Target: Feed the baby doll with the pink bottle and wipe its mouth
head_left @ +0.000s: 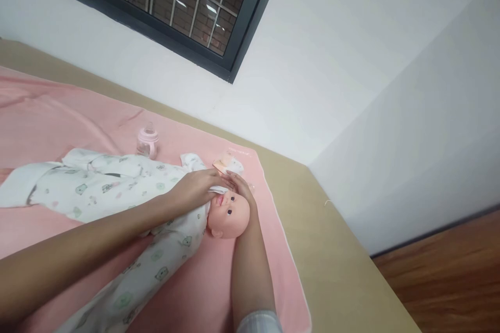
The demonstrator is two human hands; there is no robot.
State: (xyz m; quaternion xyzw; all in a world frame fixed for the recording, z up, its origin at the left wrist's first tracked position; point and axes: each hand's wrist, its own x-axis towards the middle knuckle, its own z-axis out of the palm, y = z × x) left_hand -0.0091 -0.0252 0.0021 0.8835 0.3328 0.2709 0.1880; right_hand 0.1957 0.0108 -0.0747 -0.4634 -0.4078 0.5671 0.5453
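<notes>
- One bald, pale-pink plastic baby doll (pixel 234 221) lying face up on a soft pink blanket with a thin white edge (pixel 291 281), crown toward the right.
- Left hand (pixel 199 186) extended from the left across the doll's chest, beside the mouth; fingers bent and close together over a small piece of white cloth (pixel 220 190); tips hidden, so cannot tell whether gripping it.
- Right hand (pixel 242 188) around the crown, at the far side of the head, with a pale striped sleeve (pixel 260 321) farther down the arm; fingers loosely curved, near the left ones; cannot tell whether holding anything.
- On the doll, white clothing with green and grey animal prints (pixel 125 182).
- Beyond the body, on the blanket, a clear baby bottle with pink collar and handle (pixel 148 138).
- Just beyond the hands, a small orange-and-white item (pixel 226 161), too blurred to identify.
- Underneath, a tan worktop (pixel 336 250) along a white wall (pixel 344 62), below a dark-framed, barred window (pixel 230 65).
</notes>
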